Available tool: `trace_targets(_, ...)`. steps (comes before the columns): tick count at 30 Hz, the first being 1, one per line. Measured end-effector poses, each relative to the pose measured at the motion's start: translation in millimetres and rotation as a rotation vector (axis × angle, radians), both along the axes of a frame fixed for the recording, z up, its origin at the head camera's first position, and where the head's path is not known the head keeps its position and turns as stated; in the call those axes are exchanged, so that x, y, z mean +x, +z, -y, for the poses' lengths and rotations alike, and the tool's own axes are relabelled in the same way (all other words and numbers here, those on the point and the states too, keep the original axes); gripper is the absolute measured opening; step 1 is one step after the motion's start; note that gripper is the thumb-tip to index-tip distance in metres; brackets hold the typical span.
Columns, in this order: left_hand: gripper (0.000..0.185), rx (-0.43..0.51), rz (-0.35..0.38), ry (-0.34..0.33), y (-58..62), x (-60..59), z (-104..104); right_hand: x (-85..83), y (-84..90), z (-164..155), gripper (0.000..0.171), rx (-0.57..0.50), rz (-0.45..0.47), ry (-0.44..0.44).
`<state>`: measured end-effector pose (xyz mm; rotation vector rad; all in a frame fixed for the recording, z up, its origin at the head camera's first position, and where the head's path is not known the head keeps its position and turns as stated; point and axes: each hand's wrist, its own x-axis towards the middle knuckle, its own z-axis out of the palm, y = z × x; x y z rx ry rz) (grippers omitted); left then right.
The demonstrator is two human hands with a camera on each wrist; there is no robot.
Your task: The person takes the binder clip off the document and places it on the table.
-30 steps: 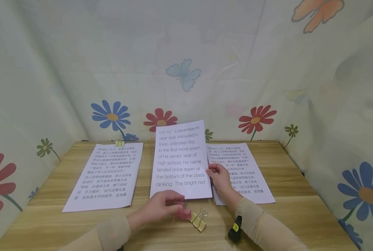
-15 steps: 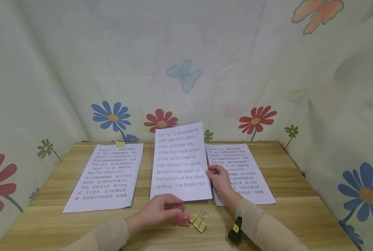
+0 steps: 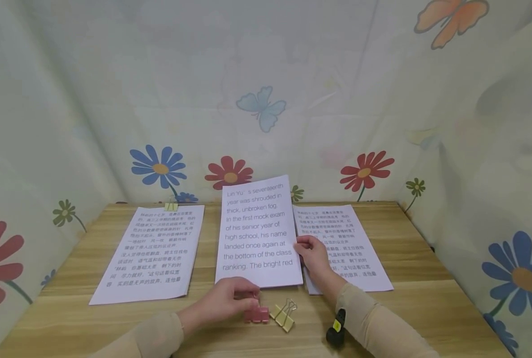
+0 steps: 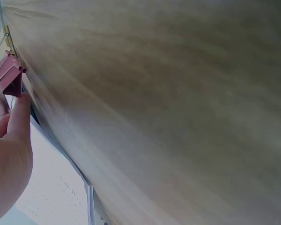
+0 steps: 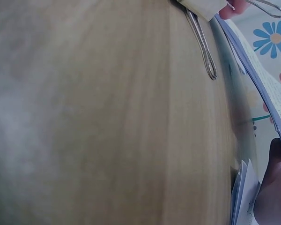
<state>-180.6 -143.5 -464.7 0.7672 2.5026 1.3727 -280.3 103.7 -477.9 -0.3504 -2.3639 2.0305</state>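
Currently, left hand (image 3: 230, 300) pinches the pink binder clip (image 3: 256, 314) on the table (image 3: 427, 298); right hand (image 3: 312, 253) grips the English-text sheets (image 3: 257, 233) upright. Judged: clipping step; next calls for aligning clip with paper edge.

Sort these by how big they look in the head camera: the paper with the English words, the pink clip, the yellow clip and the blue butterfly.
1. English-text sheet, by far the largest.
2. Blue butterfly on the backdrop; it hangs farther from the camera, so its real size is unsure.
3. Pink binder clip and yellow binder clip: they look alike, and the left hand partly covers the pink one.
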Motion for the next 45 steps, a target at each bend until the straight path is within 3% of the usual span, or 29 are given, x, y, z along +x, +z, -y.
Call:
trace_targets(12,0.036,-0.013,-0.015,0.016,1.7,-0.3,5.3,0.9,-4.9,-0.4,0.022,-0.052,0.013,0.011)
trace_targets(27,0.041,0.105,0.020,0.022,15.2,-2.0,10.1,3.9,-4.1,1.7,0.020,-0.025,0.031,0.022)
trace_targets(45,0.036,0.189,0.001,0.030,25.2,-10.4,11.3,-0.4,-7.6,2.0,0.024,-0.056,0.086,0.048)
